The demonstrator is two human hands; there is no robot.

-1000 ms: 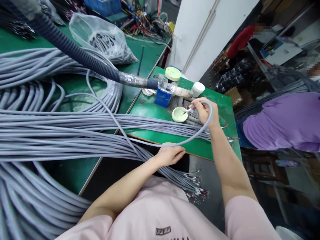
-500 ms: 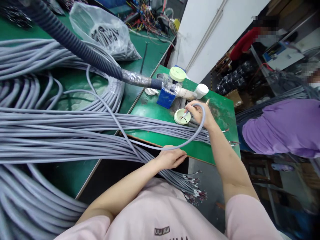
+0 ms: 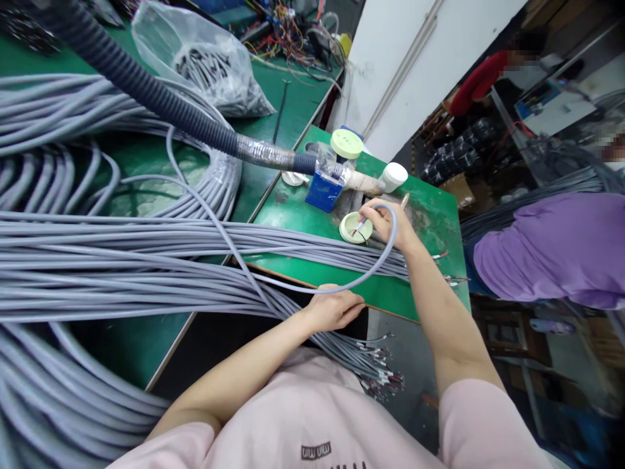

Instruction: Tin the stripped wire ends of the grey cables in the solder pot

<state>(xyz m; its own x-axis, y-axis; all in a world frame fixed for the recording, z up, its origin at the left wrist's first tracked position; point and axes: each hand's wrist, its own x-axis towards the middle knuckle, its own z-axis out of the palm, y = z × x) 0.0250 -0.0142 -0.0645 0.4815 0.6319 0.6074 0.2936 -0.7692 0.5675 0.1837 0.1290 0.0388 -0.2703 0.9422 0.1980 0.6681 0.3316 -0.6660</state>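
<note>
My right hand (image 3: 390, 225) pinches a grey cable (image 3: 375, 266) close to its stripped end. The bare wire ends point down into a small pale-green round dish (image 3: 350, 236), where their tips look to be inside the rim. From this hand the cable loops round and runs left past my left hand (image 3: 336, 307). That hand rests at the front edge of the green board, its fingers curled together; what lies under them is hidden. A bundle of grey cables (image 3: 293, 244) crosses the board beneath my right hand. Another bundle's stripped ends (image 3: 381, 374) hang below my left forearm.
A ribbed hose (image 3: 195, 117) reaches over the bench to a blue block (image 3: 323, 191). Behind stand a pale-green lidded jar (image 3: 346, 143) and a white pot (image 3: 393, 176). Cable coils (image 3: 43, 365) and a plastic bag (image 3: 209, 68) lie left. A person in purple (image 3: 551, 247) is at right.
My right hand has shifted very slightly left, and the cable loop with it. The wire ends stay at the dish. My left hand has not moved.
</note>
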